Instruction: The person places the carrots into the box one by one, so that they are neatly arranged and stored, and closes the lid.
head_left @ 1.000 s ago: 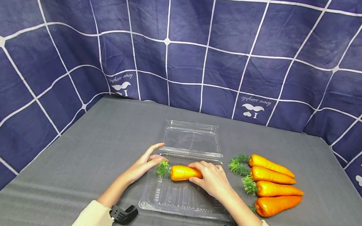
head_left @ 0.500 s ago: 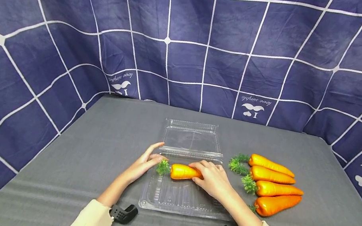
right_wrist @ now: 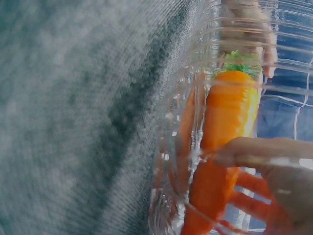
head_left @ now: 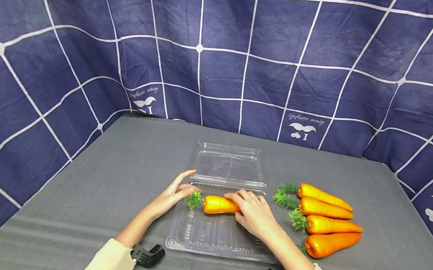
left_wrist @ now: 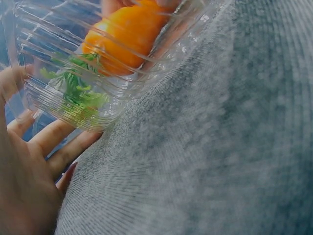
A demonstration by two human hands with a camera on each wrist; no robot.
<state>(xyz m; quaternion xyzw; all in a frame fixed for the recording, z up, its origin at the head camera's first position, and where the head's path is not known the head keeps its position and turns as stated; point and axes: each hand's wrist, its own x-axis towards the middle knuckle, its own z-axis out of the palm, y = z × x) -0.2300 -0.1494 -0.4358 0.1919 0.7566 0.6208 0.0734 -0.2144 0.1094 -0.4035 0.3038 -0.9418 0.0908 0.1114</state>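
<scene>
An orange carrot (head_left: 216, 205) with a green leafy top (head_left: 195, 200) lies across the base of a clear plastic box (head_left: 222, 248), its leaves to the left. My right hand (head_left: 256, 215) holds the carrot's tapered end, thumb on the near side and fingers over the far side; the tip is hidden beneath it in the head view. Through the clear wall, the right wrist view shows the thumb against the carrot (right_wrist: 227, 112). At the box's left side, my left hand (head_left: 168, 199) rests with fingers extended, beside the leaves. In the left wrist view its fingers (left_wrist: 58, 134) are along the outside of the wall.
The box's clear lid (head_left: 229, 167) lies folded back behind the base. Several carrots (head_left: 326, 211) with leafy tops lie side by side on the grey tabletop (head_left: 144, 151) to the right. A blue curtain (head_left: 227, 26) with white lines hangs behind the table.
My right hand has shifted very slightly up and left on the carrot, its thumb now less visible. The left hand, box and other carrots have stayed put.
</scene>
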